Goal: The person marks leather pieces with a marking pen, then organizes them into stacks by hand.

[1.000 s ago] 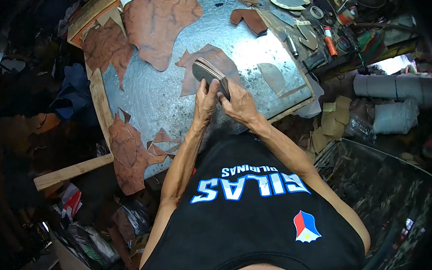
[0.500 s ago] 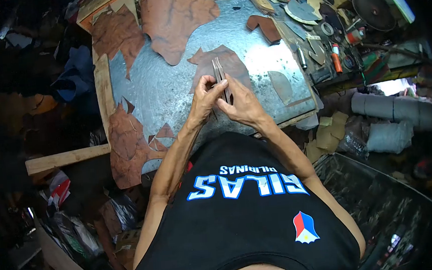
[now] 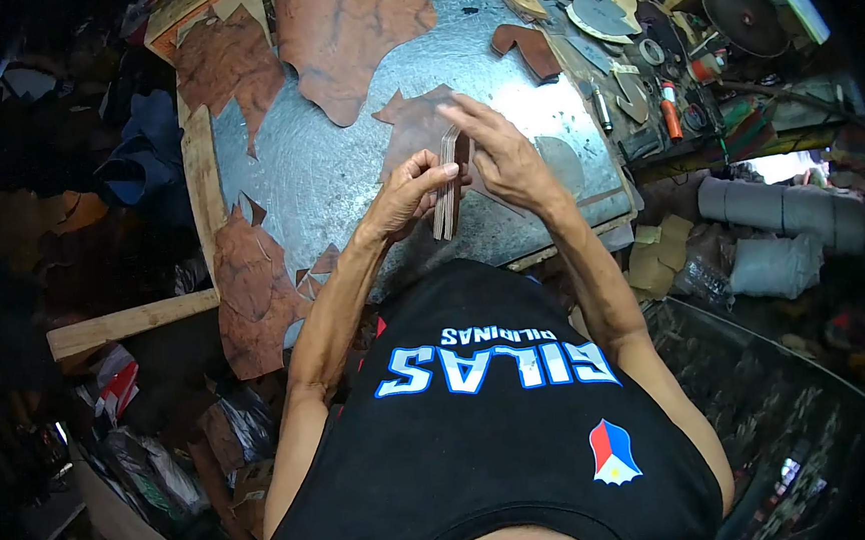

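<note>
Left hand [image 3: 409, 191] grips a stack of cut leather pieces [image 3: 447, 184] on edge above the metal surface [image 3: 326, 177] — squaring-up step. Right hand [image 3: 505, 155] open, fingers resting on the stack's top; next calls for even pressure along the edges.

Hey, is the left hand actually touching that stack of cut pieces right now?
Touching. The head view shows the left hand pinching the stack of cut pieces on edge, with its fingertips lying across the stack's side and no gap between them.
</note>
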A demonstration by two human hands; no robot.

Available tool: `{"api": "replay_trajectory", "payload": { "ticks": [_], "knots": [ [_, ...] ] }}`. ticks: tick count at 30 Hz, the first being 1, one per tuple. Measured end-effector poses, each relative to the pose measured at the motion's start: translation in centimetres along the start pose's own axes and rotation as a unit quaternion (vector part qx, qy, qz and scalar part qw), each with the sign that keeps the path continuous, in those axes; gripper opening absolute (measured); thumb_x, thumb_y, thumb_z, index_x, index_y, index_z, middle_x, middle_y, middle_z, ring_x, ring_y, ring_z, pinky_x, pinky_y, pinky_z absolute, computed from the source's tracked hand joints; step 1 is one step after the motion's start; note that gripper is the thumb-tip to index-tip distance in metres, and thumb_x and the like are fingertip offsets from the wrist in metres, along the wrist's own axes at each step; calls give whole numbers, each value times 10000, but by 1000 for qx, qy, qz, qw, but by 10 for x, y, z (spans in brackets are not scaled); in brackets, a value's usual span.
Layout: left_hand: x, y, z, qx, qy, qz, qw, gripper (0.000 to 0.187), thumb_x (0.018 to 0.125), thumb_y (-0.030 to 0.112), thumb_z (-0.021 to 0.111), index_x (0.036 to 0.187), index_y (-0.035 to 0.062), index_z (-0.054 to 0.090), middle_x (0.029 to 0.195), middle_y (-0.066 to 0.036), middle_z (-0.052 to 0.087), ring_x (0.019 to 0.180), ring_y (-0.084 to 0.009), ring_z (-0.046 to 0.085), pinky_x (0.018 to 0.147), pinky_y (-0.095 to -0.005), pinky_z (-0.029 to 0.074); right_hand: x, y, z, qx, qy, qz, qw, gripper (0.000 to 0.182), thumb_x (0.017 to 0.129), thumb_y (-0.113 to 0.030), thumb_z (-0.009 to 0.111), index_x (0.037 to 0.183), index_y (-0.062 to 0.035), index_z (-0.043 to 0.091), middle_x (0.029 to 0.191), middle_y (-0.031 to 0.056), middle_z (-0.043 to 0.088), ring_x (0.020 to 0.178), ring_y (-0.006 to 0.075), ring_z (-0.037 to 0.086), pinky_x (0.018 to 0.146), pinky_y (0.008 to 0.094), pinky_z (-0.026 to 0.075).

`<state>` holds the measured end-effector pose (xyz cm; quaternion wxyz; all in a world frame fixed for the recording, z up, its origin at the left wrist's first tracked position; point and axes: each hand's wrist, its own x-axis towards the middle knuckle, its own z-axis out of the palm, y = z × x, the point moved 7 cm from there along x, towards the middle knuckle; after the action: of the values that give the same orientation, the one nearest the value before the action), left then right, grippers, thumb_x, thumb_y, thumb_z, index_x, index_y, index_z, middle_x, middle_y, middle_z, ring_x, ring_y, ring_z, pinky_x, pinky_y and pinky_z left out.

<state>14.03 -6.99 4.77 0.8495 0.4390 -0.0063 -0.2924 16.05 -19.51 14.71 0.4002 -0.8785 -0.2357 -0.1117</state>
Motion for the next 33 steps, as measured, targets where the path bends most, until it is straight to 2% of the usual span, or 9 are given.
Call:
{"api": "replay_trajectory", "payload": {
  "ticks": [2, 8, 13, 16, 18, 19, 21, 25, 33],
  "knots": [
    [-3, 3, 9, 12, -29, -16, 999, 266, 898, 217, 673, 1003, 28, 519, 973, -84, 590, 1014, -211, 642, 825, -297, 548, 2, 6, 19, 51, -128, -73, 988, 458, 806, 33, 478, 1239, -62, 590, 1248, 185, 596, 1200, 350, 539, 1043, 433, 425],
    [-6, 5, 8, 17, -25, 16, 999, 330, 897, 207, 673, 1089, 4, 497, 1032, -123, 575, 993, -227, 647, 849, -325, 553, -5, 8, 26, 58, -148, -50, 986, 429, 804, 8, 473, 1205, -48, 616, 1266, 161, 597, 1226, 316, 532, 1067, 406, 405],
    [-8, -2, 2, -15, -34, 1, 999, 305, 898, 190, 670, 1074, 19, 489, 1019, -118, 574, 1017, -224, 638, 859, -327, 548, -6, 10, 28, 73, -159, -22, 984, 472, 795, 1, 475, 1247, -62, 594, 1285, 166, 584, 1229, 321, 528, 1065, 399, 406],
    [-6, -3, 0, -31, -41, 0, 999, 284, 895, 179, 674, 1053, 31, 490, 1015, -110, 576, 1019, -210, 631, 866, -328, 541, -4, 6, 28, 82, -127, -6, 988, 468, 815, -10, 486, 1270, -61, 578, 1294, 171, 578, 1238, 338, 517, 1072, 401, 394],
    [-4, 1, 0, -25, -40, 2, 999, 273, 893, 174, 677, 1039, 37, 493, 1016, -105, 577, 1014, -201, 628, 867, -327, 538, -5, -8, 10, 21, 26, -18, 999, 416, 854, -28, 513, 1266, -40, 575, 1240, 191, 598, 1147, 341, 578, 1008, 392, 454],
    [-3, 5, 0, -30, -15, 17, 999, 269, 888, 175, 684, 1029, 42, 498, 1007, -93, 582, 996, -187, 628, 857, -313, 535, -7, -13, 7, 21, 26, -18, 999, 416, 854, -28, 513, 1266, -40, 575, 1240, 191, 598, 1147, 341, 578, 1008, 392, 454],
    [-2, 15, -1, -22, 25, 48, 998, 250, 879, 180, 700, 998, 60, 515, 985, -63, 599, 959, -153, 626, 834, -274, 525, -14, -12, -3, 77, 73, 58, 993, 360, 904, -86, 562, 1257, -20, 574, 1164, 181, 619, 1022, 280, 635, 888, 356, 522],
    [3, 15, -6, -21, 21, 58, 998, 239, 880, 179, 699, 994, 68, 521, 975, -61, 608, 959, -144, 626, 836, -262, 520, -37, -5, 19, 210, 10, 160, 965, 409, 903, -180, 659, 1257, 6, 572, 1096, 123, 623, 942, 186, 639, 791, 299, 540],
    [2, 20, 1, -37, 13, 69, 997, 275, 880, 154, 693, 1047, 23, 517, 1015, -89, 578, 945, -143, 610, 860, -275, 527, -41, 1, 22, 268, 36, 181, 946, 420, 885, -183, 689, 1246, 5, 584, 1088, 113, 624, 947, 180, 636, 801, 294, 539]
  ]
}}
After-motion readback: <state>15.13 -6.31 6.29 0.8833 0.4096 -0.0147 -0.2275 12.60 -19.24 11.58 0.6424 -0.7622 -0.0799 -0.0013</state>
